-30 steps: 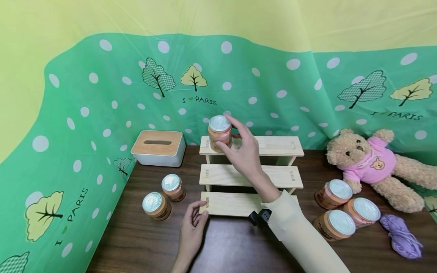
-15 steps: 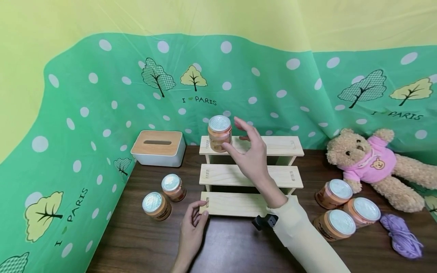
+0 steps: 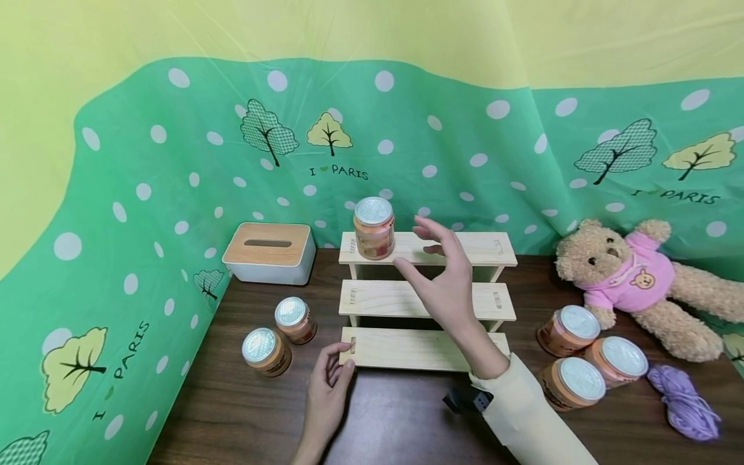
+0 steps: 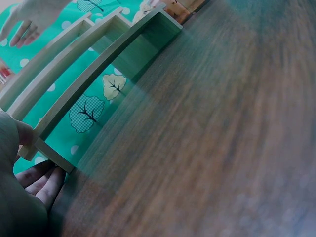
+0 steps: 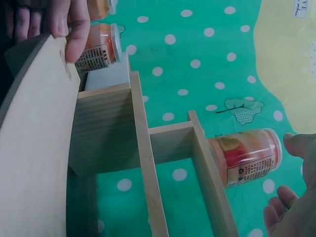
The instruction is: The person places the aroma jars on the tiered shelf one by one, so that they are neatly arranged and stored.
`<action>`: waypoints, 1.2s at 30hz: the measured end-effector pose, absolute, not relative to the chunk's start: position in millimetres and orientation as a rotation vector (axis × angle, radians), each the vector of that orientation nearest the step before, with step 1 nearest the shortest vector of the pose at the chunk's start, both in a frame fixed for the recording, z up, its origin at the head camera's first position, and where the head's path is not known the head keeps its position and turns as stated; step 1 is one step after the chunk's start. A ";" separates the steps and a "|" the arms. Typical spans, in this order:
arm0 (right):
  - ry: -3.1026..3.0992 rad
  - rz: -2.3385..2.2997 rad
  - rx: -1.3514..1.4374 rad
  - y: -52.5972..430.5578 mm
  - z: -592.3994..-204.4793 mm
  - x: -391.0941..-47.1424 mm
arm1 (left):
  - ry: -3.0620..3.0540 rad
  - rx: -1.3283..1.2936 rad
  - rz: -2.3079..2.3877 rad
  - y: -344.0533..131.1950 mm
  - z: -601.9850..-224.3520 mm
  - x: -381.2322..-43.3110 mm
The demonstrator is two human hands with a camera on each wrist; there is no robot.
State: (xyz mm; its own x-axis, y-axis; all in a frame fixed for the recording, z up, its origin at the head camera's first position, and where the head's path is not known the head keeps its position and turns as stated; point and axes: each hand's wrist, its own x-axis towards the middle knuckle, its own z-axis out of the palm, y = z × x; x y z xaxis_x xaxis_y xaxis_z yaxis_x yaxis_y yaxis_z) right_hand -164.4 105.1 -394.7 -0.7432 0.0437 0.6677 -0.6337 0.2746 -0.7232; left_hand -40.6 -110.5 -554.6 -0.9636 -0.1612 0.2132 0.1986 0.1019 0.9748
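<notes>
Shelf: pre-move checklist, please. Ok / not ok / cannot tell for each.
1. Jar on top step upright: ok.
2. Right hand off that jar: ok, a gap shows in the head and right wrist views.
3. Shelf steadied: ok, left hand grips the left end of its bottom step.
4. Jar's margin to the front edge: cannot tell, looks slim.
5. Other jars on shelf: not ok, two jars stand left of it, three jars right.

bear leg (image 3: 709, 292) cropped right | shelf (image 3: 386, 299) partly behind right hand (image 3: 446, 278) | jar label (image 5: 252, 169) illegible
</notes>
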 end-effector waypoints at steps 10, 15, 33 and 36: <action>-1.942 1.492 0.552 115.6 -389.6 -144.7 | -2.164 0.069 -1.973 -109.0 -548.9 -39.5; -1.909 1.465 0.554 121.4 -386.9 -134.8 | -2.167 0.080 -1.974 -108.4 -549.5 -39.6; -1.803 1.426 0.622 153.0 -395.3 -111.4 | -2.187 0.143 -1.992 -109.2 -549.4 -40.0; -1.792 1.423 0.615 159.6 -398.8 -107.0 | -2.189 0.144 -1.991 -109.5 -549.9 -39.9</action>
State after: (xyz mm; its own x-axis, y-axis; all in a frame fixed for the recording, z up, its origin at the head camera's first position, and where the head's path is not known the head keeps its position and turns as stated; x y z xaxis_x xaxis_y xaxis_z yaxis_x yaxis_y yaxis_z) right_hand -107.0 159.6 -398.8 -0.6013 0.0818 0.7949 -0.7557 0.2651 -0.5989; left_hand -39.9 -109.5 -549.9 -0.9793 -0.1910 0.0666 0.0482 0.0995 0.9939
